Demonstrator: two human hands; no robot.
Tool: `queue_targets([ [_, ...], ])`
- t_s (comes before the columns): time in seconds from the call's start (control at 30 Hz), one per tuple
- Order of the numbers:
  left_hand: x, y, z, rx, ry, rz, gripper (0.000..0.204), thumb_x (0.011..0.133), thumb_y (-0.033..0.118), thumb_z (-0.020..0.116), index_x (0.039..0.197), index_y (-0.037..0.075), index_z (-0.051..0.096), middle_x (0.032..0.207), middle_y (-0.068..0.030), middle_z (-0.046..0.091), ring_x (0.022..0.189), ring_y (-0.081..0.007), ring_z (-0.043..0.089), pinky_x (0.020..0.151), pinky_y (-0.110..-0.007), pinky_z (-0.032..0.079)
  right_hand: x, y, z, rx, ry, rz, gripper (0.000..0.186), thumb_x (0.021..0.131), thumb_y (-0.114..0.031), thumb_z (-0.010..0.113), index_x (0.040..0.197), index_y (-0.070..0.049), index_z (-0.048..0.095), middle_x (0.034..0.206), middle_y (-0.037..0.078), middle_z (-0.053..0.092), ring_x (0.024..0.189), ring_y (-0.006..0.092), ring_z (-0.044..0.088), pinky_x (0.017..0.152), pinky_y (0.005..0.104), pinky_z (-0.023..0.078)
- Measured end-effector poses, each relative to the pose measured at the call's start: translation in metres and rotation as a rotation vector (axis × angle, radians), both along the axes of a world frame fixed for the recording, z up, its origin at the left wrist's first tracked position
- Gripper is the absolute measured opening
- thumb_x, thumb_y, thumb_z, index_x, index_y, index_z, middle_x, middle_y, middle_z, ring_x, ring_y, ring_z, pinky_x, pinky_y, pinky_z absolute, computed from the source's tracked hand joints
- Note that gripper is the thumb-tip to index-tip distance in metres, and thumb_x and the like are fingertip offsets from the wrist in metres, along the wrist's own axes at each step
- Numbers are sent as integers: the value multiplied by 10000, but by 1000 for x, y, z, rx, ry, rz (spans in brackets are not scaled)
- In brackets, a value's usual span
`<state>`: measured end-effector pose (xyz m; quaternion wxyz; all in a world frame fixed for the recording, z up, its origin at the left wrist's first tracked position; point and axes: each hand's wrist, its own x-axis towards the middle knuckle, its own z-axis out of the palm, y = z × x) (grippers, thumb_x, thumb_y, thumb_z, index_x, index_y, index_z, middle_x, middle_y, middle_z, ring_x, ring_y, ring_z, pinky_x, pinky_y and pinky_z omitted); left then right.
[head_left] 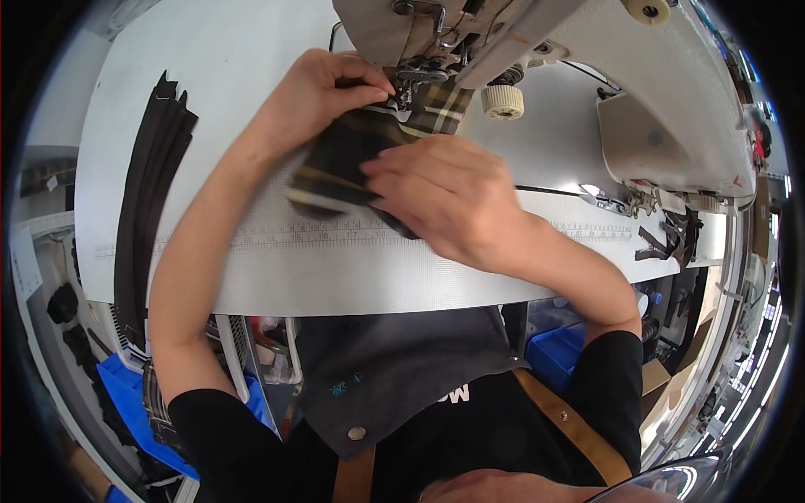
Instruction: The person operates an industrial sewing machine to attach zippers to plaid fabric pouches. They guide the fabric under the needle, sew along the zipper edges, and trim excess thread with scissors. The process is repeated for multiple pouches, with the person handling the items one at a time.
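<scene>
My left hand (334, 94) pinches the upper edge of a dark plaid fabric piece (335, 168), just left of the sewing machine's presser foot (407, 84). The fabric has olive and cream stripes and lies partly under the foot. My right hand (444, 193) is over the fabric's right part, fingers bent toward it and blurred by motion; whether they grip it I cannot tell. The white machine head (503, 25) overhangs both hands, with a cream knob (503, 101) right of the foot.
Long black strips (138, 210) lie on the white worktable (210, 92), left of my arms. A printed ruler runs along its front. Dark scraps (671, 239) sit at the right end. Blue bins (553, 348) and a cardboard box (654, 377) are below the table.
</scene>
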<state>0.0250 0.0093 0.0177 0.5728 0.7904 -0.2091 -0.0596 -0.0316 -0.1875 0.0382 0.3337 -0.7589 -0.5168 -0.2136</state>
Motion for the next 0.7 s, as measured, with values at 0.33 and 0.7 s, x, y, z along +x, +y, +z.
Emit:
queue_targets([
  [0.33,-20,-14,-1,28,-22,216,147,807,76,644,894,-37,677,841,-71,679,749,-128,615,724,-254,484,-8,-20,-12,-13,16,34,176,649,-62,668,809,2,632,900,111,671,752,226,656,647,327,532],
  [0.7,7,5,5,-80,196,17,188,761,96,675,882,-48,684,823,-91,683,777,-140,625,726,-256,487,13,8,19,61,0,-105,204,720,-28,709,904,1,625,829,96,653,656,226,635,542,309,502],
])
